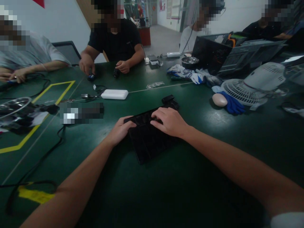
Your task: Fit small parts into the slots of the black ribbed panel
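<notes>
A flat black tray-like piece (152, 142) lies at an angle on the green table in front of me; its dark surface seems divided into sections, but the detail is hard to make out. My left hand (121, 129) grips its far left corner, thumb on top. Above its far right part, my right hand (167, 122) has curled fingers, with thumb and fingertips close together; whatever they pinch is too dark to name. Just beyond that hand sits a small black object (168, 99) at the tray's far edge.
On the green table (190, 190) are a white box-shaped device (114, 94), a black cable (35, 167), a white fan (256, 84), blue gloves (234, 103), a pale oval object (219, 99) and a metal bowl (190, 60). A person in black (118, 38) sits opposite; others sit at both sides.
</notes>
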`<state>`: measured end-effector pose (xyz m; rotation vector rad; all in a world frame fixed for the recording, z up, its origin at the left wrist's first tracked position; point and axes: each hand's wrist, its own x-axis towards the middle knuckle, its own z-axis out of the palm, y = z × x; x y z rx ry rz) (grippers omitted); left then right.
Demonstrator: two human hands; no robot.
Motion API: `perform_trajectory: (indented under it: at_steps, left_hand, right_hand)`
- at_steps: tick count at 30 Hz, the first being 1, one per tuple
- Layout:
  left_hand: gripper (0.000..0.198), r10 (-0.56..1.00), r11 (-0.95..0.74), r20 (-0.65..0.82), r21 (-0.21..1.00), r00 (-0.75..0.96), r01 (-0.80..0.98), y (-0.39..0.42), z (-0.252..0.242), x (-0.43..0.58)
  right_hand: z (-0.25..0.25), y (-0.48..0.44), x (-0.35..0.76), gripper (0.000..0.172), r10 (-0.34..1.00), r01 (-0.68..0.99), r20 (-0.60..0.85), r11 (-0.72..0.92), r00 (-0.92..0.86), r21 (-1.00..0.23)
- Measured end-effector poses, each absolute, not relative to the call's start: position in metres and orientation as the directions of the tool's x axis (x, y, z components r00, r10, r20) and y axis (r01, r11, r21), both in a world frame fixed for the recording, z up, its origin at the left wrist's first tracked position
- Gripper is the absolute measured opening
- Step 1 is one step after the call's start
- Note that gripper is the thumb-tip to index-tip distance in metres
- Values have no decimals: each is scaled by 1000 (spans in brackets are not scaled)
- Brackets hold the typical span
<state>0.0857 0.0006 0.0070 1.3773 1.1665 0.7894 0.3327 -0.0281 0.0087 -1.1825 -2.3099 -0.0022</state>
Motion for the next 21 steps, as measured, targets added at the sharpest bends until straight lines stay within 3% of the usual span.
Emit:
perform_trajectory:
  at_steps: [7,12,16,21]
  left_hand:
    - [12,952,137,-180,974,247,182,0,8,89]
    - [14,955,41,-93,982,282,184,0,6,85]
    - [34,941,44,-70,995,332,84,-8,13,89]
    - [63,931,7,-5,1000,366,-5,-22,39,119]
  right_hand:
    - [3,-26,335,27,723,753,478,635,-499,-174]
    - [0,-25,336,32,715,717,515,652,-473,-247]
    - [-5,-20,340,26,734,667,580,632,-353,-394]
    - [1,-15,346,22,694,627,711,607,-118,-488]
